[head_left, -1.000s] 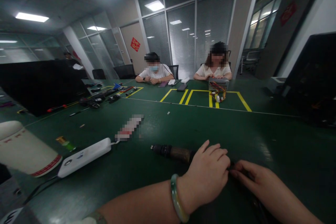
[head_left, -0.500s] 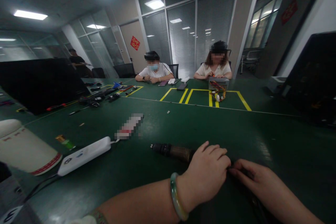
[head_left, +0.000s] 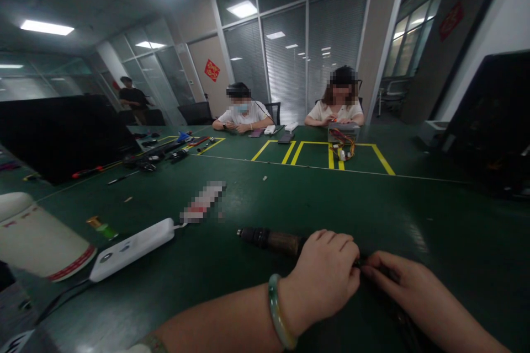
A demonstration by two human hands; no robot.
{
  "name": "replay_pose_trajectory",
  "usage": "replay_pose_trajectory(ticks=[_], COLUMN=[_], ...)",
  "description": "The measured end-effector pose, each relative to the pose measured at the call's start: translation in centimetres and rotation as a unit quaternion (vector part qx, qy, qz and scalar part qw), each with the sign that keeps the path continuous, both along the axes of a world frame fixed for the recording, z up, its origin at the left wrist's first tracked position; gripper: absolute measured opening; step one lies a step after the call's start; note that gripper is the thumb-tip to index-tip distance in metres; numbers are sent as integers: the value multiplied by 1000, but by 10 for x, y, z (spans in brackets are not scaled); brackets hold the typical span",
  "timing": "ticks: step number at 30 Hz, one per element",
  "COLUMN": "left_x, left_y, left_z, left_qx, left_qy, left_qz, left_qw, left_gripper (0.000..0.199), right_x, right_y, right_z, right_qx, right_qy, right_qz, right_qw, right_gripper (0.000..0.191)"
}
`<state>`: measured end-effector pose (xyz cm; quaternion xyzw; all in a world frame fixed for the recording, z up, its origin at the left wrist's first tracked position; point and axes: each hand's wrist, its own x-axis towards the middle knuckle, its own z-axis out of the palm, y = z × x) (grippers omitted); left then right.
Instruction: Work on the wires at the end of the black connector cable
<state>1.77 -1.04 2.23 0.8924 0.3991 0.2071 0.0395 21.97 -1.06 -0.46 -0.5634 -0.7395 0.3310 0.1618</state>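
A dark, rod-shaped tool (head_left: 284,242) lies slantwise on the green table. It has a black ribbed end with a small metal tip at the left and a brown barrel behind that. My left hand (head_left: 329,276), with a jade-coloured bangle at the wrist, is closed over the tool's rear part and hides it. Just to the right, my right hand (head_left: 397,278) pinches a thin dark piece, perhaps a cord, between thumb and fingers. That piece runs under the right hand toward the bottom edge, and its details are too dark to make out.
To the left are a white power bank (head_left: 136,251) with a cable, a small green bottle (head_left: 103,228) and a cream canister (head_left: 43,242). Two people sit across the table, one behind a grey box (head_left: 343,132) with coloured wires. Dark screens (head_left: 62,138) flank both sides.
My left hand's fingers have curled down and closed more over the tool, and its knuckles sit a little lower. A standing person in the background has shifted right.
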Motion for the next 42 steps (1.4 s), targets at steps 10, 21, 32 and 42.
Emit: replay_pose_trajectory(ticks=[10, 21, 32, 42], left_x=[0, 1, 3, 2], left_y=[2, 3, 6, 4], left_z=[-2, -3, -10, -10], left_qx=[-10, -22, -14, -3], left_qy=[30, 33, 14, 8], left_qz=[-16, -19, -15, -12], left_qw=[999, 999, 1000, 1000], left_gripper=[5, 5, 7, 8], right_x=[3, -5, -6, -10], right_y=[1, -5, -6, -13], right_z=[-5, 9, 9, 12], right_qx=[3, 26, 46, 71], right_qy=[-9, 10, 41, 47], right_qz=[4, -13, -34, -45], right_qw=[1000, 1000, 998, 995], right_gripper=[28, 24, 16, 17])
